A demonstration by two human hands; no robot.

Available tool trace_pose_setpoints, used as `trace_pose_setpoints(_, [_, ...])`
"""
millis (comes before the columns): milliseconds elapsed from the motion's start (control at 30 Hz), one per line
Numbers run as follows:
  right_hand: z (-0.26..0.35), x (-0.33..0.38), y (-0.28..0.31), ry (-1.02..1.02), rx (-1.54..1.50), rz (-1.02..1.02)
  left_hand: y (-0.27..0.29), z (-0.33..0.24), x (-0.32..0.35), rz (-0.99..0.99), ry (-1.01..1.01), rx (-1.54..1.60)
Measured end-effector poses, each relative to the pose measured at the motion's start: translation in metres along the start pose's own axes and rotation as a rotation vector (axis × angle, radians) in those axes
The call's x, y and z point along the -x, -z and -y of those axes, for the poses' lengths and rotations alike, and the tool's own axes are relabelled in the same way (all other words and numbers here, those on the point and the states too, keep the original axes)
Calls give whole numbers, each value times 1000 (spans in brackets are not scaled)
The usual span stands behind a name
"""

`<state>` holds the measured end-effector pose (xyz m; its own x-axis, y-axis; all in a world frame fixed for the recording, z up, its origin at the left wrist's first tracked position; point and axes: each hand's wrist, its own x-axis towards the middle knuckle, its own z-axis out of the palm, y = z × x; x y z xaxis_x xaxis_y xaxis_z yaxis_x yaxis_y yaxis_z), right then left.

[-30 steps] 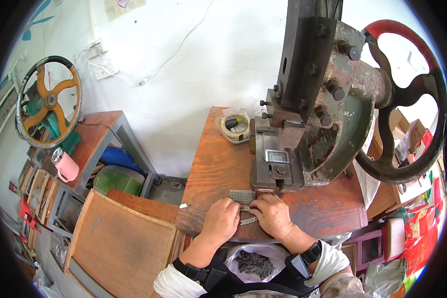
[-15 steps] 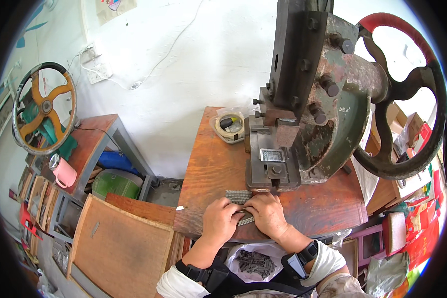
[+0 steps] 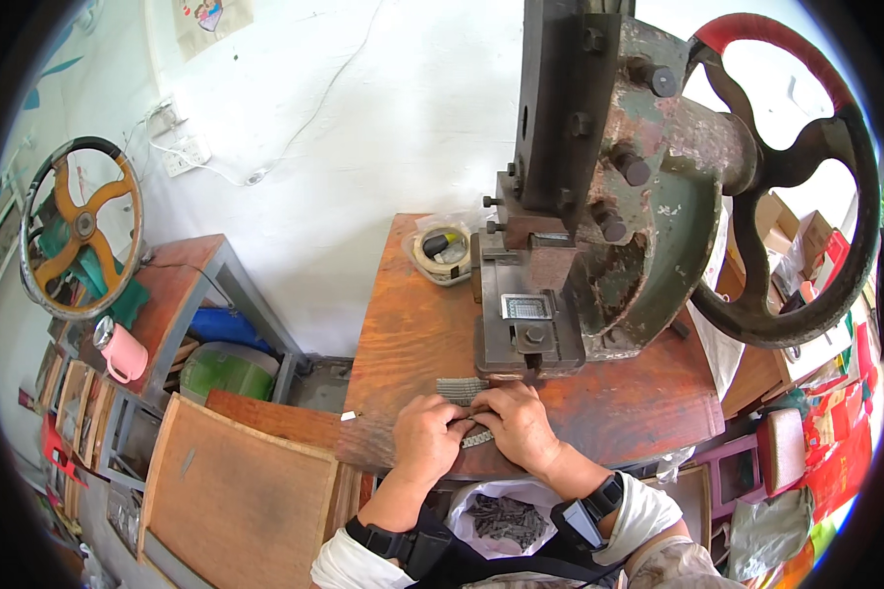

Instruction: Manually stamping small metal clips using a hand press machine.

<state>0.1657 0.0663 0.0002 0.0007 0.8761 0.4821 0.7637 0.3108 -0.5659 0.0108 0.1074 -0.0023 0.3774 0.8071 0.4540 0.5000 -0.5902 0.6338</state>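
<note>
- Left hand (image 3: 425, 435) resting on the wooden surface (image 3: 393, 344), fingers curled together onto a small grey metal strip (image 3: 475, 439).
- Right hand (image 3: 517, 424) just beside the left, touching it, fingers likewise pressed together on the same strip at the near edge of the surface.
- Strip lying flat between both hands, just in front of the base of the heavy press (image 3: 599, 226); only a short end showing below the fingers.
- Second ribbed grey piece (image 3: 460, 389) on the surface right above the hands, touching the foot of the press.
- Large dark flywheel (image 3: 805, 187) with a red patch on its rim at the right of the press.
- Roll of tape (image 3: 443, 250) at the back of the surface, left of the press.
- White bag of dark metal parts (image 3: 506, 518) below the surface edge, between the forearms.
- Pink mug (image 3: 121, 350) on a side bench at far left, below an orange-spoked wheel (image 3: 81, 228).
</note>
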Motion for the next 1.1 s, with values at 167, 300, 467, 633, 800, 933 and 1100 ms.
trace_pose_setpoints(167, [0,2,20,95,-22,-27,-2,7,0,-8,-33,-5])
trace_pose_setpoints(300, [-23,30,67,6,54,-68,1,5,1,-26,-26,20])
trace_pose_setpoints(467, [-40,38,77,-192,122,-18,0,6,1,-27,-19,18])
trace_pose_setpoints(633, [-29,29,56,-63,209,49,0,3,1,-33,-24,27])
trace_pose_setpoints(800, [-23,25,50,-13,221,102,1,3,1,-41,-34,23])
trace_pose_setpoints(933, [-8,9,37,99,119,48,4,2,1,-20,-29,-7])
trace_pose_setpoints(1100, [4,-4,16,262,230,46,5,1,1,-1,-34,-11])
